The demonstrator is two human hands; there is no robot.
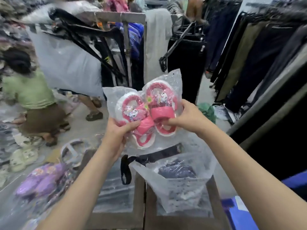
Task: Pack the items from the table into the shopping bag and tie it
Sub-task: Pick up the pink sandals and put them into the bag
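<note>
Head | L grip (116, 130) + R grip (187, 117) pinch crinkly clear-wrapped pink sandals (160, 112) | above open translucent plastic bag (182, 193)

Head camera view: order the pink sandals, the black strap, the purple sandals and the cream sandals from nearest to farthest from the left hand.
1. The pink sandals, in their clear pack, gripped by the left hand.
2. The black strap, just below that hand.
3. The purple sandals, lower left.
4. The cream sandals, at the far left edge.
</note>
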